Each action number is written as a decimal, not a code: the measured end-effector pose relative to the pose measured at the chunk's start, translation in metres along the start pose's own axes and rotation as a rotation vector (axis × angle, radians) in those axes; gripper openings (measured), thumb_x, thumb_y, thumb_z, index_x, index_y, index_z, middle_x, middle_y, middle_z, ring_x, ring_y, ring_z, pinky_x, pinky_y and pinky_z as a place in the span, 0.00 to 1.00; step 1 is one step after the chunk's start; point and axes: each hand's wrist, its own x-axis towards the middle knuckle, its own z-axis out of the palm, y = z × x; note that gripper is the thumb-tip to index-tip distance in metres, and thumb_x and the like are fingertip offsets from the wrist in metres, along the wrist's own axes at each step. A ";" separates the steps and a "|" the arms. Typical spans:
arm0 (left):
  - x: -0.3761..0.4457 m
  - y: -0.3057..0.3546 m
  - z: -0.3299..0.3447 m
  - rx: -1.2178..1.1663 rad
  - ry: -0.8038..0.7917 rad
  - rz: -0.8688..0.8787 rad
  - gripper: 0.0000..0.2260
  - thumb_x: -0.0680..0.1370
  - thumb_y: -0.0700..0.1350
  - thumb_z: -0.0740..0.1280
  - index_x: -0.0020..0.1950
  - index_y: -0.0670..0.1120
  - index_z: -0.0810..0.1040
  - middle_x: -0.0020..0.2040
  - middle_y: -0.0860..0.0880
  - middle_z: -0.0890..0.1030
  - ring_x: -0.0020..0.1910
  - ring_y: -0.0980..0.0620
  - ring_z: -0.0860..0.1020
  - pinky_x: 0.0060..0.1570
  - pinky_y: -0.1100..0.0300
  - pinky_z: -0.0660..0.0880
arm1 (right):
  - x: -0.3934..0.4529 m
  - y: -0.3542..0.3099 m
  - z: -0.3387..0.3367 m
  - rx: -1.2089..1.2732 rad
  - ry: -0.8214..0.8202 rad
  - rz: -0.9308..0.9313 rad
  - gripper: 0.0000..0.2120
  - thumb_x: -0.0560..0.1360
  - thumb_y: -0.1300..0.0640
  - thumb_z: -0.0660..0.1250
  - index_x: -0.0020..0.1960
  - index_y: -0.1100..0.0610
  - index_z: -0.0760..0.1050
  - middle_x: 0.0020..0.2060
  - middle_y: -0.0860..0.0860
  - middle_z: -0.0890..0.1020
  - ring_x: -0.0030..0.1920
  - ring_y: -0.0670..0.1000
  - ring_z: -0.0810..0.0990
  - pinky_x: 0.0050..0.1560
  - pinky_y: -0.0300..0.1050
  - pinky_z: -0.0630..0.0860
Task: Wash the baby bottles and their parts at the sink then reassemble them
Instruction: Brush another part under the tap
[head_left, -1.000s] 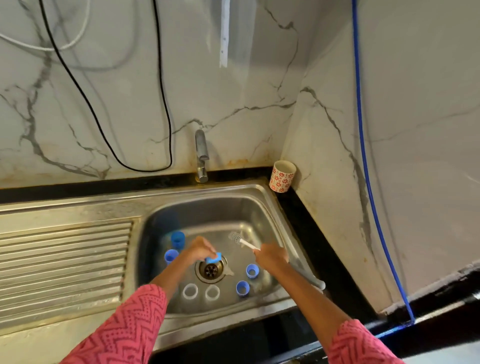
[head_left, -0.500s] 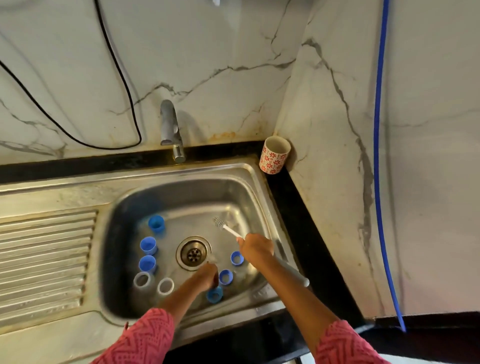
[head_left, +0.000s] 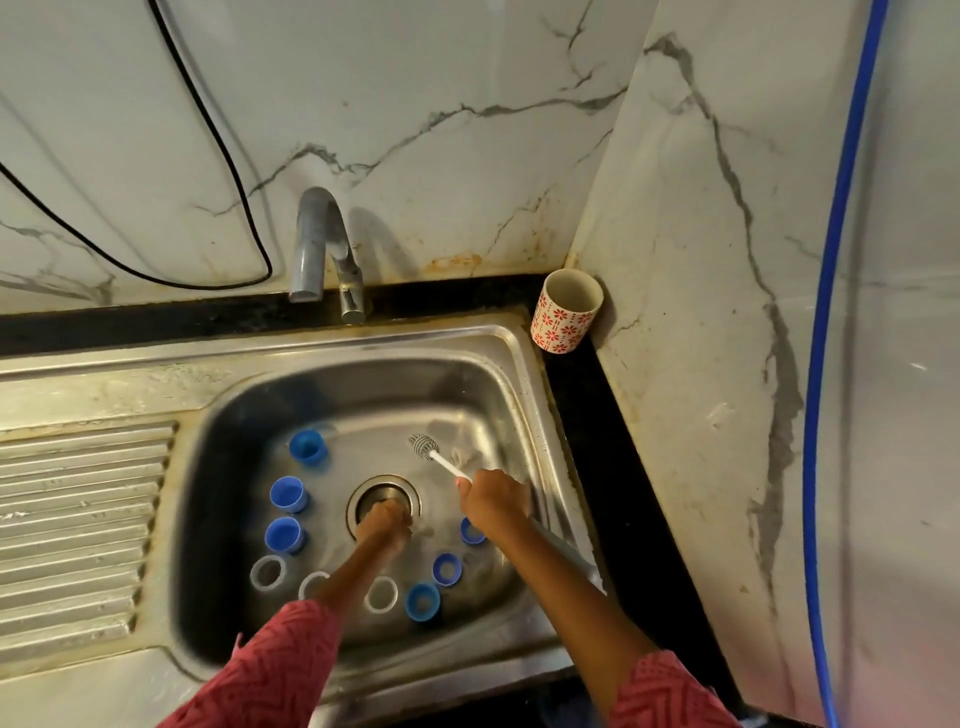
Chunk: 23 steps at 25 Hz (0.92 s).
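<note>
Inside the steel sink (head_left: 524, 395), several blue caps lie left of the drain (head_left: 387, 491), for example the blue cap (head_left: 308, 447). More blue rings lie at the right and front, such as the blue ring (head_left: 422, 601). Three clear rings lie along the front, one being the clear ring (head_left: 267, 572). My right hand (head_left: 493, 501) grips the white handle of a small brush (head_left: 425, 446), whose bristled head points to the back left. My left hand (head_left: 384, 519) sits with curled fingers at the drain's front edge. Whether it holds anything is hidden.
The tap (head_left: 324, 249) stands behind the basin, with no water running. A red-patterned cup (head_left: 566, 312) stands in the back right corner. The ribbed drainboard (head_left: 78, 519) lies to the left. A long greyish object (head_left: 563, 553) lies under my right forearm. A blue hose (head_left: 826, 364) hangs on the right wall.
My left hand carried a blue ring from the drain to the sink's front, left it there and moved back to the drain. My right hand kept hold of the brush.
</note>
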 end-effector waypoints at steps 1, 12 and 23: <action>0.003 0.001 0.002 -0.005 0.007 -0.032 0.09 0.75 0.43 0.65 0.54 0.50 0.79 0.58 0.49 0.78 0.57 0.48 0.77 0.51 0.59 0.73 | 0.004 0.000 0.001 -0.004 -0.002 -0.007 0.22 0.82 0.47 0.51 0.62 0.61 0.74 0.58 0.58 0.79 0.59 0.57 0.77 0.55 0.47 0.72; 0.026 0.014 0.019 -0.101 0.012 -0.062 0.14 0.77 0.52 0.64 0.53 0.43 0.79 0.55 0.46 0.79 0.55 0.46 0.77 0.52 0.58 0.72 | 0.019 0.007 0.005 0.006 -0.003 0.000 0.23 0.82 0.46 0.50 0.61 0.62 0.74 0.57 0.57 0.79 0.58 0.57 0.78 0.53 0.47 0.73; 0.032 0.025 -0.170 -1.253 0.400 -0.076 0.06 0.78 0.38 0.64 0.53 0.44 0.70 0.44 0.43 0.74 0.33 0.49 0.74 0.31 0.60 0.73 | -0.001 -0.018 -0.012 0.012 0.081 -0.058 0.23 0.82 0.45 0.50 0.63 0.60 0.73 0.59 0.56 0.78 0.59 0.55 0.77 0.55 0.44 0.71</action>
